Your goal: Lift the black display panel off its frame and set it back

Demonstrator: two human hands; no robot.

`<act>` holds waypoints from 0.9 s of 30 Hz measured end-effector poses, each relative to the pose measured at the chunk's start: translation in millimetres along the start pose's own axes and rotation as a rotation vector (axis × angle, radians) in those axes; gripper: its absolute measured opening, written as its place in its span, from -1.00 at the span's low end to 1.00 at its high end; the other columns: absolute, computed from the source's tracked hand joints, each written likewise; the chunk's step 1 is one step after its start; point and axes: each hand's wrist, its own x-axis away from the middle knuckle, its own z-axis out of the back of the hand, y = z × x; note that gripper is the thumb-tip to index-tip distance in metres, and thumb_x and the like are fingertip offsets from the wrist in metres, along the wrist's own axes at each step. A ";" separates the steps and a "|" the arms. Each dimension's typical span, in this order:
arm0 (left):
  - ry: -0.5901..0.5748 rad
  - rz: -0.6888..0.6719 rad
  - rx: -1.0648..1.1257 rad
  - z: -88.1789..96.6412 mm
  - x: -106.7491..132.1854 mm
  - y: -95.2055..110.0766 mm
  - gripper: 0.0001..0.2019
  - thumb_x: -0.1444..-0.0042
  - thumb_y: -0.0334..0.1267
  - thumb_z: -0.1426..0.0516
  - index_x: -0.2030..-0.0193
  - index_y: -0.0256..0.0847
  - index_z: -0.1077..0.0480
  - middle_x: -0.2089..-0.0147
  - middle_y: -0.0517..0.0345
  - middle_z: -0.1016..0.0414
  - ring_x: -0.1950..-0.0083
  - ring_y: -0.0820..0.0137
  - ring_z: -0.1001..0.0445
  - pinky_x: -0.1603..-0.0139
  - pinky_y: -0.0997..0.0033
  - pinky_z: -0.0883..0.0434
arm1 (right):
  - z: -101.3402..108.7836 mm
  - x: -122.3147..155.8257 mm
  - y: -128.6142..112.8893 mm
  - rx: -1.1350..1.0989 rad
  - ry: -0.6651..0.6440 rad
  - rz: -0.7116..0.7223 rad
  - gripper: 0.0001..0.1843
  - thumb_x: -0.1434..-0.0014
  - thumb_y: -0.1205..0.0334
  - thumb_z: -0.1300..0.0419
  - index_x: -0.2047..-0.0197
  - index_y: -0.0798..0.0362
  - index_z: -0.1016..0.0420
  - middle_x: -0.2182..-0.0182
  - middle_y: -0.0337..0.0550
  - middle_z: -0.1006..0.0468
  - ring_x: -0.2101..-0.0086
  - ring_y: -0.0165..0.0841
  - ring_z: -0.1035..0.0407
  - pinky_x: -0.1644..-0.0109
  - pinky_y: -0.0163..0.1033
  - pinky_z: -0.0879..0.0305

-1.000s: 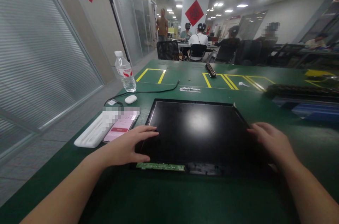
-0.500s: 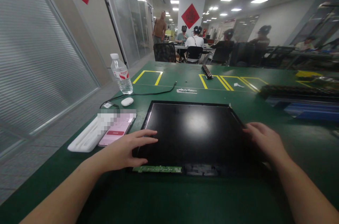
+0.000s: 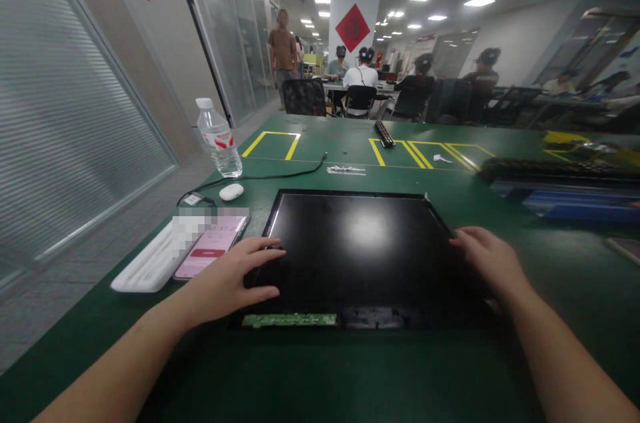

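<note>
A black LCD panel (image 3: pixel 345 249) lies face up in front of me, with a green circuit board (image 3: pixel 289 320) along its near edge. My left hand (image 3: pixel 235 279) rests at the panel's left side, thumb and fingers spread over its border. At the opposite side, my right hand (image 3: pixel 493 261) has its fingers curled on the right edge; its underside is hidden. Beside my left hand lies a phone (image 3: pixel 213 253) with a pink screen, next to a long white case (image 3: pixel 145 269).
The green table (image 3: pixel 345 376) carries a water bottle (image 3: pixel 220 139), a white earbud case (image 3: pixel 231 192) and a black cable (image 3: pixel 270 177) at left. Farther back lie a dark strip-like object (image 3: pixel 385 134) and yellow tape marks (image 3: pixel 420 155). Blue material (image 3: pixel 583 203) lies at right. Several people sit beyond.
The view has shifted slightly, so the table's contents appear a little farther left. Both hands stay at the LCD panel's sides. A standing person in the background has turned and moved left.
</note>
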 end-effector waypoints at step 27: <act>0.166 0.090 -0.120 -26.8 -11.0 -6.4 -0.42 -0.11 -0.56 0.03 -0.14 -0.12 -0.63 -0.34 -0.16 -0.54 -0.36 -0.05 -0.46 -0.38 -0.20 -0.39 | -4.4 -19.4 23.1 0.091 -0.003 0.071 -0.52 0.09 -0.22 -0.16 0.27 -0.10 -0.66 0.25 -0.01 -0.74 0.18 -0.01 -0.58 0.06 -0.01 -0.41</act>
